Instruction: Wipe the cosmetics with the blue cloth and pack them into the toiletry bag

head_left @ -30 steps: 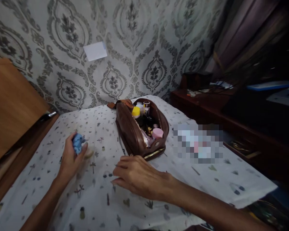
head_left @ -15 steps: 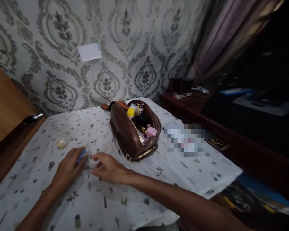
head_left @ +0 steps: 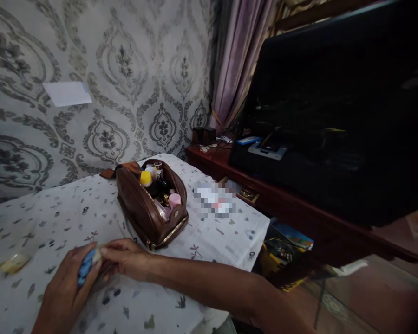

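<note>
A small, pale yellowish item (head_left: 14, 263) lay on the printed cloth (head_left: 66, 208) to the left of the left hand (head_left: 64, 278), near but apart from it. That hand was curled around a crumpled blue bundle (head_left: 85, 269), fingers over one side and thumb along the other. The bundle looked soft and light, probably squashable and unlikely to break, so a gentle grip around its middle should have suited it. At its right end, which was pale, were the fingertips of the right hand (head_left: 127, 257); whether they pinched it could not be told. Left of and beyond the hands, a stretch of cloth ran up to the patterned wall (head_left: 107, 134), giving room to move. Just beyond the right hand stood an open brown bag (head_left: 135, 204), its near corner close to the wrist, the likeliest snag. A blurred-out item (head_left: 216, 199) lay farther right, then the cloth's edge dropped away beside a dark red cabinet (head_left: 202, 157).
</note>
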Available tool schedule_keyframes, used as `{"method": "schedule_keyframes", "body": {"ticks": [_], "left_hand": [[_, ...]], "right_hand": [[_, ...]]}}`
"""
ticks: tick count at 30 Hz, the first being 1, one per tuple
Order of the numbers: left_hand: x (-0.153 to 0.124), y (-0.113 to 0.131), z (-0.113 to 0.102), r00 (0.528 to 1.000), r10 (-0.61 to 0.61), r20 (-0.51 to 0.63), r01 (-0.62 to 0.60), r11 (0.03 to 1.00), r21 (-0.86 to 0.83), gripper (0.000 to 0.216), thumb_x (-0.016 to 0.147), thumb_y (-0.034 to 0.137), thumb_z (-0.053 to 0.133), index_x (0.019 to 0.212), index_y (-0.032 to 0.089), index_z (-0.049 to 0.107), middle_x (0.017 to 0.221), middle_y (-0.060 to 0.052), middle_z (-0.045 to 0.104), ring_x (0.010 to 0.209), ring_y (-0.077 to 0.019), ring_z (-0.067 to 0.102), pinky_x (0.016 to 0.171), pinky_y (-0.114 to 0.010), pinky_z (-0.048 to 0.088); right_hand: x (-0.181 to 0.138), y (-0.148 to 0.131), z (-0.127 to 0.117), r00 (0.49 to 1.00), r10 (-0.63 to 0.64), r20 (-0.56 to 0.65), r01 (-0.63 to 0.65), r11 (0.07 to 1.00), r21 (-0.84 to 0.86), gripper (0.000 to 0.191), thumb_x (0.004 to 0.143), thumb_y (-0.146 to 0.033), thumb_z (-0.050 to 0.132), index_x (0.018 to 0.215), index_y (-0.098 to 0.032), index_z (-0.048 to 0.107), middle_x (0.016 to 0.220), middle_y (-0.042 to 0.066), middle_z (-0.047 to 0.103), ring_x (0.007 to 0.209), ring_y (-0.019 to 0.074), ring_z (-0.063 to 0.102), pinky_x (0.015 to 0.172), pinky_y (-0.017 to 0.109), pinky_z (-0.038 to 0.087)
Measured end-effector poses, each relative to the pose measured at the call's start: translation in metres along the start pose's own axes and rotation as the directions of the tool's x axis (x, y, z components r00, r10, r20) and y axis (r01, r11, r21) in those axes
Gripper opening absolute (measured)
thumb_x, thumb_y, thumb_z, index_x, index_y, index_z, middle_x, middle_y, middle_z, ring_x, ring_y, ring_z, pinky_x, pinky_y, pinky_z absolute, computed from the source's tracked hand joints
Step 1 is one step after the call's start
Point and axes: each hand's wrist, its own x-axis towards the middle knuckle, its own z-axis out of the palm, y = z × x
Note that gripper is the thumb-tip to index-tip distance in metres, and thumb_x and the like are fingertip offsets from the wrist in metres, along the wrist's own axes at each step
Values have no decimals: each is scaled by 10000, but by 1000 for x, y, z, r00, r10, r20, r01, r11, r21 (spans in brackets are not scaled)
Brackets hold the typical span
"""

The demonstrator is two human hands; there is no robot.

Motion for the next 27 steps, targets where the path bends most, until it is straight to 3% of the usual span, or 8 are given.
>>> {"method": "schedule_keyframes", "body": {"ticks": [3, 6, 11, 19, 24, 27], "left_hand": [[-10, -18, 4, 995, 99, 3, -99, 992, 80, 420, 951, 531, 451, 1267, 273, 552, 1130, -64, 686, 968, -246, 713, 741, -338, 592], [-13, -17, 0, 995, 98, -5, -97, 990, 102, 365, 959, 513, 437, 1221, 293, 562, 1067, -37, 709, 900, -229, 726, 683, -310, 585], [-12, 3, -5, 1000, -1, 13, 0, 997, 73, 345, 966, 538, 402, 1139, 282, 557, 974, -16, 721, 792, -220, 721, 659, -307, 568], [-14, 7, -5, 975, -208, 81, 215, 972, -92, 396, 940, 569, 432, 1131, 246, 558, 774, 33, 703, 593, -175, 656, 593, -259, 521], [-4, 20, -11, 954, -272, 129, 291, 942, -165, 425, 928, 568, 442, 1120, 207, 557, 881, -12, 708, 690, -184, 663, 672, -287, 539], [-1, 22, -10, 957, -256, 137, 280, 940, -196, 427, 935, 532, 457, 1188, 198, 538, 1011, -49, 715, 817, -202, 688, 763, -317, 551]], "right_hand": [[2, -1, 4, 999, 23, -42, -24, 1000, -16, 773, 275, -639, 920, 803, -158, 624, 667, -22, 636, 565, 124, 583, 578, 275, 452], [0, -3, 7, 999, 30, -31, -32, 998, -58, 756, 299, -621, 925, 803, -176, 579, 629, -36, 634, 530, 116, 580, 566, 261, 428], [-5, -7, 8, 999, 21, -31, -24, 993, -118, 753, 303, -636, 914, 784, -186, 550, 596, -49, 635, 490, 99, 561, 534, 241, 403], [-9, -10, 7, 999, -30, -31, 25, 988, -152, 695, 336, -546, 947, 807, -186, 582, 645, -71, 635, 569, 91, 561, 507, 206, 376], [-11, -8, 8, 992, -100, -74, 91, 990, -111, 574, 455, -411, 952, 893, -195, 650, 814, -52, 666, 656, 89, 577, 540, 205, 401], [-13, -8, 9, 988, -122, -98, 117, 992, -54, 550, 518, -316, 938, 986, -215, 668, 852, -44, 676, 748, 107, 618, 677, 229, 471]]}}
